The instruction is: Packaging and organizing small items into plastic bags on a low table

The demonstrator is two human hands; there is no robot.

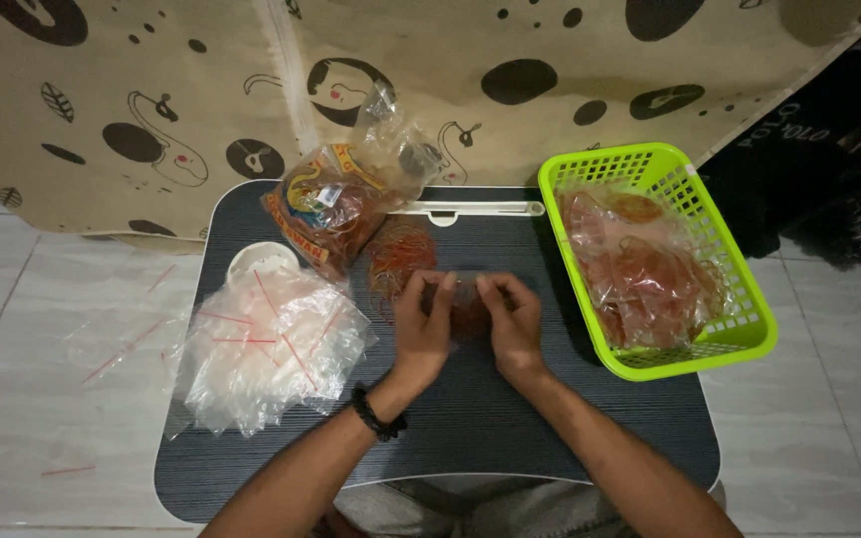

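Centrally, the left hand point(423, 324) and right hand point(512, 321) meet over the dark lap table point(470, 418), both closed in a pinch on a small clear bag point(465, 304) of reddish rubber bands held between them at mid-frame. A loose heap of rubber bands point(399, 257) lies just above the hands. Upper left of it sits a large opened bag of bands point(336, 204). A pile of empty clear bags point(266, 349) occupies the table's left side. At right, a green basket point(724, 214) holds filled bags point(640, 274).
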